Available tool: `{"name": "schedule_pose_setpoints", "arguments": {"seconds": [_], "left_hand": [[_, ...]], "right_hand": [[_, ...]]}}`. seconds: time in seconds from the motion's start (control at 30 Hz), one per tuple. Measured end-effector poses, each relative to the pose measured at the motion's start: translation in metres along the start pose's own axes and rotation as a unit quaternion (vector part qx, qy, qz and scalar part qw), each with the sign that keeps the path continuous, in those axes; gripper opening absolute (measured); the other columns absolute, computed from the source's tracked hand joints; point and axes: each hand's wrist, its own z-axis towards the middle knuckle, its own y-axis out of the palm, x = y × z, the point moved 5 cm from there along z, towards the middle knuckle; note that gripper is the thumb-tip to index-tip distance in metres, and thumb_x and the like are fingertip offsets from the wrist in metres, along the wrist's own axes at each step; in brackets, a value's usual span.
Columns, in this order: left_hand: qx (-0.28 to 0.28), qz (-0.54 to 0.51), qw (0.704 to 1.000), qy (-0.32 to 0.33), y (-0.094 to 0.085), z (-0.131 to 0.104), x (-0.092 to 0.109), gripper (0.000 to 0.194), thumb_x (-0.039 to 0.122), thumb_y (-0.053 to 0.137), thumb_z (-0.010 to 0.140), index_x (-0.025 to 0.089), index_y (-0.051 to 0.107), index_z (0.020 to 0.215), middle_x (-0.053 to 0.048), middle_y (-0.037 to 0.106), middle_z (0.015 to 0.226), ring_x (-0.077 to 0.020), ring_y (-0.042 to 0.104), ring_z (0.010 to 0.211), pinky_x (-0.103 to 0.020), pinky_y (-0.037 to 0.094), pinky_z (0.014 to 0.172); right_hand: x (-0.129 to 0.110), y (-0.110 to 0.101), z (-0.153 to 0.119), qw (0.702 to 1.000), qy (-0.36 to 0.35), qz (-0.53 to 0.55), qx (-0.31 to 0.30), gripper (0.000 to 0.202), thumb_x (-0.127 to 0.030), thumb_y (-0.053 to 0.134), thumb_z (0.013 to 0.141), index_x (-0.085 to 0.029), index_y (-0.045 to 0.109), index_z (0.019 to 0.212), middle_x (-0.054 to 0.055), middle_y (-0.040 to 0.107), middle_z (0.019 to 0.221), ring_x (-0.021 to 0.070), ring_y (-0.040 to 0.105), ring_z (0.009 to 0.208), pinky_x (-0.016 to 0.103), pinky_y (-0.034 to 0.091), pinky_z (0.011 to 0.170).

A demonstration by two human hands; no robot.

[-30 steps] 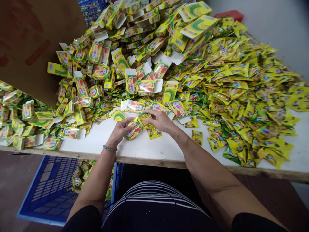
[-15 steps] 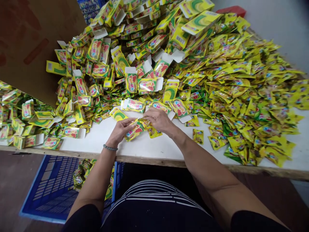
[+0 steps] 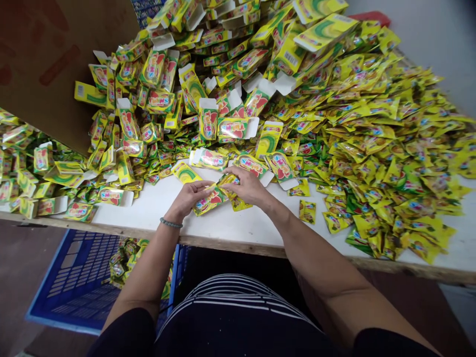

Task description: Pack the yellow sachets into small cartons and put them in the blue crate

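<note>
My left hand [image 3: 190, 198] is closed on a small yellow and green candy box [image 3: 210, 202] that lies tilted just above the white table. At the box's right end, my right hand [image 3: 246, 186] pinches a yellow candy sachet [image 3: 227, 181]; how far the sachet reaches into the box is hidden by my fingers. Beneath my right hand another yellow sachet [image 3: 241, 204] rests on the table. Boxes with white flaps lie just beyond my hands, among them one printed with a watermelon [image 3: 281, 167]. A single sachet [image 3: 307, 211] sits to the right.
A large heap of yellow sachets [image 3: 386, 144] covers the table's right side. Boxes are piled at the back and left beside a big brown carton [image 3: 48, 59]. Below the table's front edge [image 3: 230, 245], a blue crate [image 3: 70, 282] holds more packets.
My right hand's fingers have spread a little and now show the sachet at the box's end. The left hand keeps its hold on the box. The whole view has shifted slightly.
</note>
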Motion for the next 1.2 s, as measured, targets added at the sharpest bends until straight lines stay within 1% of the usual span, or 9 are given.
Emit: {"name": "schedule_pose_setpoints", "arguments": {"seconds": [0.2, 0.33, 0.43, 0.5, 0.63, 0.73, 0.83, 1.07, 1.2], "left_hand": [[0.002, -0.015, 1.0, -0.01, 0.002, 0.001, -0.002, 0.053, 0.034, 0.091, 0.059, 0.014, 0.076, 0.106, -0.006, 0.078, 0.085, -0.0157, 0.07, 0.07, -0.027, 0.055, 0.07], [0.016, -0.011, 1.0, 0.009, 0.002, 0.002, -0.002, 0.056, 0.036, 0.091, 0.059, 0.014, 0.076, 0.109, -0.006, 0.078, 0.087, -0.0152, 0.069, 0.07, -0.027, 0.054, 0.068], [0.022, -0.007, 0.999, 0.034, 0.001, 0.002, 0.0, 0.057, 0.038, 0.089, 0.061, 0.014, 0.075, 0.11, -0.007, 0.078, 0.091, -0.0166, 0.071, 0.074, -0.028, 0.055, 0.07], [0.024, 0.0, 0.999, 0.044, 0.001, 0.002, 0.001, 0.057, 0.039, 0.088, 0.063, 0.014, 0.075, 0.112, -0.007, 0.078, 0.09, -0.018, 0.071, 0.075, -0.029, 0.056, 0.071], [0.03, 0.01, 0.998, 0.053, 0.002, 0.0, 0.002, 0.057, 0.038, 0.088, 0.065, 0.015, 0.074, 0.114, -0.007, 0.079, 0.09, -0.0186, 0.072, 0.076, -0.029, 0.056, 0.073], [0.032, 0.02, 0.998, 0.059, 0.004, -0.001, 0.003, 0.057, 0.038, 0.088, 0.064, 0.016, 0.074, 0.115, -0.006, 0.079, 0.095, -0.0182, 0.072, 0.078, -0.03, 0.057, 0.076], [0.033, 0.009, 0.998, 0.06, 0.004, 0.0, 0.004, 0.057, 0.039, 0.089, 0.063, 0.016, 0.075, 0.113, -0.007, 0.079, 0.098, -0.0196, 0.072, 0.081, -0.031, 0.057, 0.079], [0.052, -0.022, 0.996, 0.072, 0.0, 0.001, 0.005, 0.06, 0.042, 0.089, 0.061, 0.014, 0.074, 0.112, -0.009, 0.078, 0.1, -0.0233, 0.073, 0.087, -0.034, 0.057, 0.081], [0.011, -0.014, 0.997, 0.07, 0.004, 0.0, 0.004, 0.057, 0.038, 0.087, 0.067, 0.015, 0.073, 0.118, -0.007, 0.078, 0.094, -0.0193, 0.072, 0.082, -0.029, 0.055, 0.077]], "right_hand": [[0.001, 0.001, 0.0, 0.997, 0.051, 0.007, 0.055, 0.023, -0.026, 0.074, 0.074, -0.022, 0.07, 0.097, 0.002, 0.071, 0.091, 0.0208, 0.063, 0.087, 0.034, 0.048, 0.08], [0.002, 0.005, 0.0, 0.995, 0.065, 0.068, 0.037, 0.024, -0.036, 0.072, 0.077, -0.02, 0.07, 0.096, 0.004, 0.07, 0.087, 0.0197, 0.063, 0.084, 0.033, 0.049, 0.078], [0.006, 0.002, 0.0, 0.989, 0.071, 0.129, 0.015, 0.036, -0.042, 0.078, 0.071, -0.02, 0.068, 0.097, 0.005, 0.071, 0.092, 0.0197, 0.064, 0.088, 0.033, 0.052, 0.078], [0.008, -0.001, 0.0, 0.988, 0.071, 0.14, -0.004, 0.037, -0.044, 0.08, 0.068, -0.02, 0.067, 0.092, 0.004, 0.07, 0.089, 0.0184, 0.064, 0.081, 0.032, 0.052, 0.072], [0.014, -0.01, 0.001, 0.991, 0.08, 0.107, 0.012, 0.029, -0.042, 0.075, 0.07, -0.021, 0.055, 0.071, -0.002, 0.059, 0.065, 0.0142, 0.055, 0.061, 0.028, 0.044, 0.056], [0.018, -0.015, 0.003, 0.99, 0.097, 0.102, 0.028, 0.03, -0.04, 0.073, 0.072, -0.023, 0.049, 0.067, -0.004, 0.05, 0.057, 0.0136, 0.05, 0.056, 0.027, 0.039, 0.053], [0.017, -0.014, 0.003, 0.988, 0.098, 0.112, 0.035, 0.03, -0.04, 0.072, 0.071, -0.023, 0.047, 0.067, -0.004, 0.048, 0.055, 0.0135, 0.049, 0.056, 0.027, 0.038, 0.053], [0.009, -0.01, 0.0, 0.993, 0.077, 0.094, 0.002, 0.023, -0.038, 0.072, 0.071, -0.02, 0.059, 0.067, -0.002, 0.057, 0.062, 0.0134, 0.051, 0.059, 0.028, 0.04, 0.056], [0.011, -0.007, 0.0, 0.991, 0.074, 0.102, -0.045, 0.021, -0.04, 0.073, 0.072, -0.019, 0.069, 0.071, 0.001, 0.065, 0.069, 0.0154, 0.057, 0.065, 0.028, 0.043, 0.061]]}}
